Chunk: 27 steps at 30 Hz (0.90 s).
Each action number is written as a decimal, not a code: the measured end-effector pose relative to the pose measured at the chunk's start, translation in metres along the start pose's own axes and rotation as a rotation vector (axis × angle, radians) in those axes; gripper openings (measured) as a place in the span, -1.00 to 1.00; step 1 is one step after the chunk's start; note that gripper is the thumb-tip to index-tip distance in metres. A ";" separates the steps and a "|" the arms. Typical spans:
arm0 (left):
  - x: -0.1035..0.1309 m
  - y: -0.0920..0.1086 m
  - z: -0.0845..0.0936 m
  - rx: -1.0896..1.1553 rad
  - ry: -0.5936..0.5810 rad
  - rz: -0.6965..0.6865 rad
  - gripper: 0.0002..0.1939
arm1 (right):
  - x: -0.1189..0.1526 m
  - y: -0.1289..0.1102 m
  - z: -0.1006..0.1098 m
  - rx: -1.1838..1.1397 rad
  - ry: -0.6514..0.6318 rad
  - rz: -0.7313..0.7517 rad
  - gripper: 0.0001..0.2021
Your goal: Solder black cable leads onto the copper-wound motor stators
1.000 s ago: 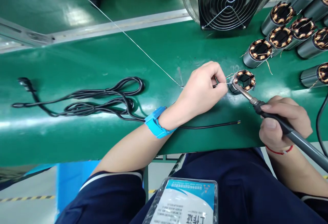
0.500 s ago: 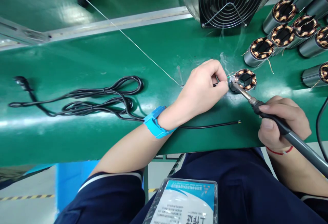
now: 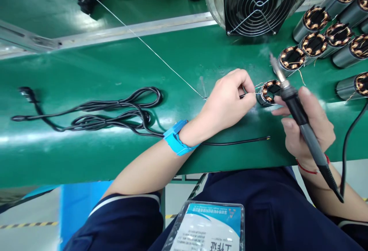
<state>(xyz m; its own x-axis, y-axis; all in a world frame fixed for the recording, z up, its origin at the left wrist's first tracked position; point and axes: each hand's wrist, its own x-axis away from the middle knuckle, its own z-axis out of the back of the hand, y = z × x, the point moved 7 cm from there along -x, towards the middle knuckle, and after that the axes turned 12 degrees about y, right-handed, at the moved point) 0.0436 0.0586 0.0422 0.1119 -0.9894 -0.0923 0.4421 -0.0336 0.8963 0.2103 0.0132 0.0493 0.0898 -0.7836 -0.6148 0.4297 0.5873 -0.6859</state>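
My left hand (image 3: 230, 97) pinches a thin black wire (image 3: 243, 95) between thumb and forefinger. Its bare end reaches the side of a motor stator (image 3: 268, 90) with copper coils, lying on the green bench. A strand of solder wire (image 3: 161, 57) slants down from the top left to a spot behind this hand. In my right hand (image 3: 319, 128) is a soldering iron (image 3: 303, 124), its tip pointing up and away, above the stator and apart from it. Part of the stator is hidden by the right fingers. A faint wisp of smoke hangs near the tip.
Several more stators (image 3: 314, 44) stand at the right. A fan with a wire guard (image 3: 258, 5) is at the back. Coiled black cable (image 3: 109, 105) lies at the left, with a stripped cable end (image 3: 267, 138) near my left wrist. The iron's cord (image 3: 349, 140) loops at the right.
My right hand has lifted the soldering iron off the stator's edge and swung its tip upward. My left hand stays at the stator, still pinching the wire.
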 end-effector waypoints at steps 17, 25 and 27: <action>-0.002 0.000 0.004 0.035 -0.027 -0.039 -0.85 | -0.047 -0.008 -0.016 0.201 -0.277 0.082 -0.57; -0.009 -0.009 0.002 0.112 -0.379 0.214 -0.86 | -0.042 0.008 -0.042 0.259 -0.319 0.201 -0.55; -0.011 -0.011 0.003 0.207 -0.335 0.307 -0.87 | -0.038 0.011 -0.042 0.244 -0.283 0.209 -0.52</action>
<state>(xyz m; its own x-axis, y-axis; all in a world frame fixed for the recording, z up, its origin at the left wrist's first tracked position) 0.0344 0.0697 0.0348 -0.0981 -0.9479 0.3030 0.2436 0.2723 0.9309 0.1738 0.0576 0.0491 0.4261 -0.6977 -0.5760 0.5733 0.7007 -0.4247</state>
